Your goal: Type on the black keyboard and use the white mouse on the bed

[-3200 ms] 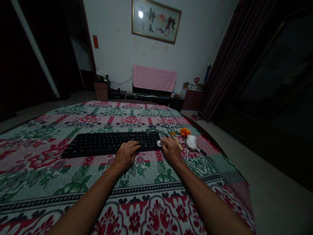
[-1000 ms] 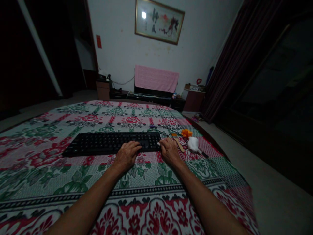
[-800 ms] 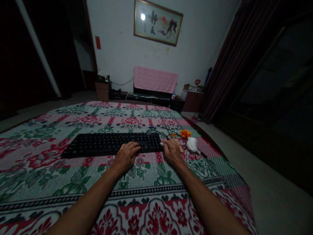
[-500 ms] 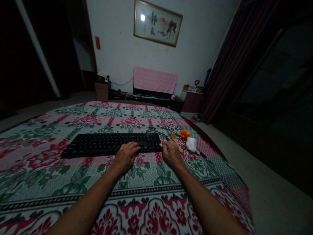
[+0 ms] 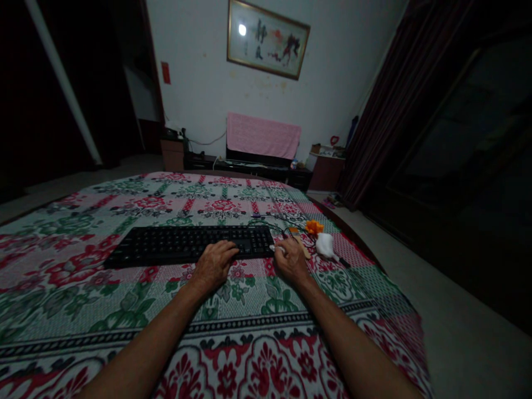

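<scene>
A black keyboard lies across the patterned bedspread. My left hand rests on its front edge right of the middle, fingers stretched forward over the lower keys and not wrapped round anything. At the keyboard's right end is my right hand, its fingers closed in a pinch. A small white piece pokes out from them against the keyboard's edge; its kind is too small to make out. Just beyond that hand lies a flat brush with a pale wooden handle, partly hidden by the knuckles.
To the right lie an orange crumpled item and a white bulb-shaped item with a dark tip. Thin dark cables curl behind the keyboard. The bedspread ends at the bed's right edge. A pink cloth covers a screen by the wall.
My right hand's fingers have shifted slightly, and the white piece has moved a little left along the keyboard's edge. My left hand and the keyboard stay where they were.
</scene>
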